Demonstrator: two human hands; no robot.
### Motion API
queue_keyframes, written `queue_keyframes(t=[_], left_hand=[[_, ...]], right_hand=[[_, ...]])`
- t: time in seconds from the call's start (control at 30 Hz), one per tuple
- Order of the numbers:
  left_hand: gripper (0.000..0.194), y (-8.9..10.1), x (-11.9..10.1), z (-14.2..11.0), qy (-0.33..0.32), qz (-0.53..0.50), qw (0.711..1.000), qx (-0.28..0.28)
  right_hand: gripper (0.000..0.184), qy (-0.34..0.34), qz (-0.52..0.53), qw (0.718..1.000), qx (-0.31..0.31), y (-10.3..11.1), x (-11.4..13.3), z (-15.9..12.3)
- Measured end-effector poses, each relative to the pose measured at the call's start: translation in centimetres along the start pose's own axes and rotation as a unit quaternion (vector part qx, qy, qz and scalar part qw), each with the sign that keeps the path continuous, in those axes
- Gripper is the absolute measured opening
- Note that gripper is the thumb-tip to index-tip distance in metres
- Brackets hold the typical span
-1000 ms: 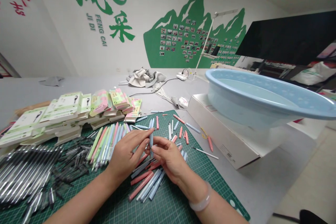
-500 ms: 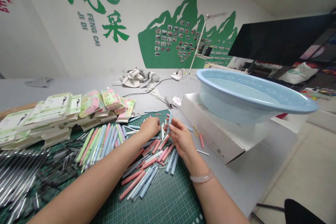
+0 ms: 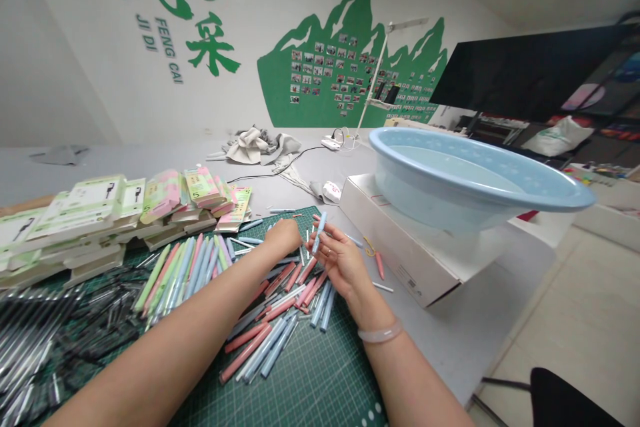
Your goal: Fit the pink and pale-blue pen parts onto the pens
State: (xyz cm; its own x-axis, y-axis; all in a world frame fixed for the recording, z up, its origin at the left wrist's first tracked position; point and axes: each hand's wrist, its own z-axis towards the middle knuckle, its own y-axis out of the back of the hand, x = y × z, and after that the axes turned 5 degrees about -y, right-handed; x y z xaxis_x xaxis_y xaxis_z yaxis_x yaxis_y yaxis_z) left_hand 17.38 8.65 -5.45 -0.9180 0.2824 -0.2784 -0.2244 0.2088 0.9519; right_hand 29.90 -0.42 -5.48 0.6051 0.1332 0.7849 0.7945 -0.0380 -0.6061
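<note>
My right hand (image 3: 345, 265) pinches a light blue pen barrel (image 3: 319, 233), held tilted upward above the pile. Just left of it, my left hand (image 3: 283, 239) is closed, its fingertips turned away, so whatever it may hold is hidden. Beneath both hands lie loose pink pen barrels (image 3: 250, 352), light blue pen barrels (image 3: 278, 347) and thin white refills on a green cutting mat (image 3: 320, 373). A row of green, pink, blue and purple pens (image 3: 187, 267) is lined up left of my left forearm.
Stacked pen boxes (image 3: 85, 203) stand at the left, behind black and clear pens (image 3: 30, 327). On the right, a blue basin (image 3: 450, 193) rests on a white carton (image 3: 395, 240). Crumpled grey cloths (image 3: 260, 145) and a black cable lie toward the wall.
The blue pen barrel in my right hand has tilted slightly and shows more clearly. My left hand stays close beside it, still closed. The whole view has shifted a little.
</note>
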Motion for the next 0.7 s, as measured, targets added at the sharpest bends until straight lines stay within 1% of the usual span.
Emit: queue_keyframes(t=[0.13, 0.23, 0.37, 0.47, 0.57, 0.7], left_hand=[[0.024, 0.0, -0.1, -0.1, -0.002, 0.006, 1.0, 0.004], [0.025, 0.3, 0.6, 0.1, -0.018, 0.01, 1.0, -0.003], [0.02, 1.4, 2.7, -0.5, -0.065, 0.014, 0.998, -0.013], [0.014, 2.4, 4.7, -1.7, -0.092, 0.018, 0.996, 0.007], [0.011, 2.9, 6.3, -3.1, -0.096, 0.021, 0.995, 0.025], [0.013, 3.2, 7.5, -4.7, -0.093, 0.017, 0.995, 0.034]], right_hand=[[0.032, 0.002, -0.004, 1.0, 0.008, -0.1, 0.1, -0.1], [0.033, 0.014, -0.02, 1.0, 0.006, 0.1, 0.1, 0.0], [0.035, 0.031, -0.035, 0.999, -0.015, 0.2, 0.2, 0.1], [0.035, 0.033, -0.037, 0.999, -0.011, 0.1, 0.3, 0.1], [0.035, 0.032, -0.037, 0.999, -0.008, 0.0, 0.5, -0.1], [0.036, 0.025, -0.041, 0.999, -0.006, -0.1, 0.5, -0.3]])
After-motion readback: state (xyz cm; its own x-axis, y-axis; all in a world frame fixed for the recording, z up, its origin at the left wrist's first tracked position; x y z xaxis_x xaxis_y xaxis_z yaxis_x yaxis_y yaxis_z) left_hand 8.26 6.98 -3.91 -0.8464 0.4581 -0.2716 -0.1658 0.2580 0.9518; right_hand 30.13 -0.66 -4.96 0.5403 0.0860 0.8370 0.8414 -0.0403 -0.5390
